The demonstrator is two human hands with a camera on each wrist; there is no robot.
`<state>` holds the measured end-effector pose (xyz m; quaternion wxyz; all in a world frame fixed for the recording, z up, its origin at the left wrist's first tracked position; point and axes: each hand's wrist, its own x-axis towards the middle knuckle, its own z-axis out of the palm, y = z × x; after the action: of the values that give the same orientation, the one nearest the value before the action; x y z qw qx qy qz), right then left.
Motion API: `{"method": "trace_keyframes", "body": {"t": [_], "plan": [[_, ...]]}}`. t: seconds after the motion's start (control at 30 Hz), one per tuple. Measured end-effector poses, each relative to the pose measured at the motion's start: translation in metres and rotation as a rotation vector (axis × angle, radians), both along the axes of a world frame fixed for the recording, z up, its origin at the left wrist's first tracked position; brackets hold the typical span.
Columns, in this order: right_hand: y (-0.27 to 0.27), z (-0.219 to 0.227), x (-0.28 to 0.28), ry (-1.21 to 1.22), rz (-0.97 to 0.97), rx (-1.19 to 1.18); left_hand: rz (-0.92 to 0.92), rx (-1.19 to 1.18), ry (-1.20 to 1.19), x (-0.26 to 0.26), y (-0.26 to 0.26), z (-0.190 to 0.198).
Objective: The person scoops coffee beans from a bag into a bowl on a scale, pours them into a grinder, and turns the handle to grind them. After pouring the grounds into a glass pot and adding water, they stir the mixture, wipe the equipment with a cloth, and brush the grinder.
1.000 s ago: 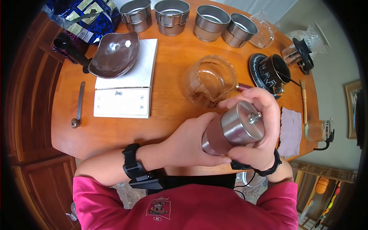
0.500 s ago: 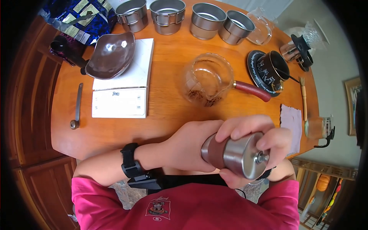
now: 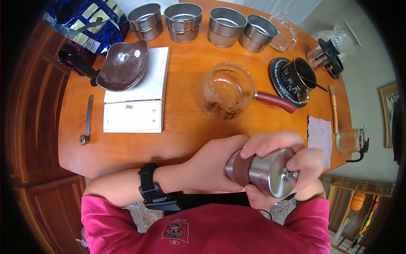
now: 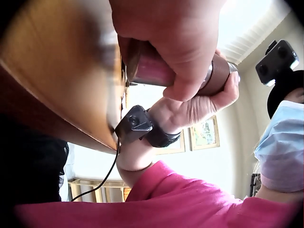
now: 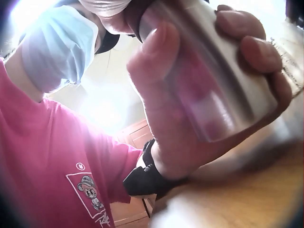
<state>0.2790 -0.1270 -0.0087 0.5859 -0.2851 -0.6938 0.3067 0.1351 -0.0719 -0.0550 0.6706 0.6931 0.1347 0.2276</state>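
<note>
Over the wooden table (image 3: 184, 86) (pale wall (image 3: 364, 76) beyond), left fingers (image 4: 184, 86) and right fingers (image 3: 272, 142) clamp a steel cylinder (image 3: 261, 173)

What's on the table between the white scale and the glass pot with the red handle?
Nothing: the head view shows only bare wooden tabletop between the scale and the pot.

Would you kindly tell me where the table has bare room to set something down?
The table is bare between the white scale and the glass pot, and in front of the scale. Its back edge is crowded by metal cups, its right by black cup, brush and cloth.
</note>
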Motion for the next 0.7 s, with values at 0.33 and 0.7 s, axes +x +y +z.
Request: {"method": "trace_keyframes", "body": {"t": [0.33, 0.7], "plan": [[0.013, -0.019, -0.018, 0.345, 0.26, 0.316, -0.3, 0.119, 0.003, -0.002, 0.01, 0.008], [0.008, 0.003, 0.01, 0.042, -0.122, 0.319, 0.155, 0.139, 0.064, -0.003, 0.007, 0.007]]}}
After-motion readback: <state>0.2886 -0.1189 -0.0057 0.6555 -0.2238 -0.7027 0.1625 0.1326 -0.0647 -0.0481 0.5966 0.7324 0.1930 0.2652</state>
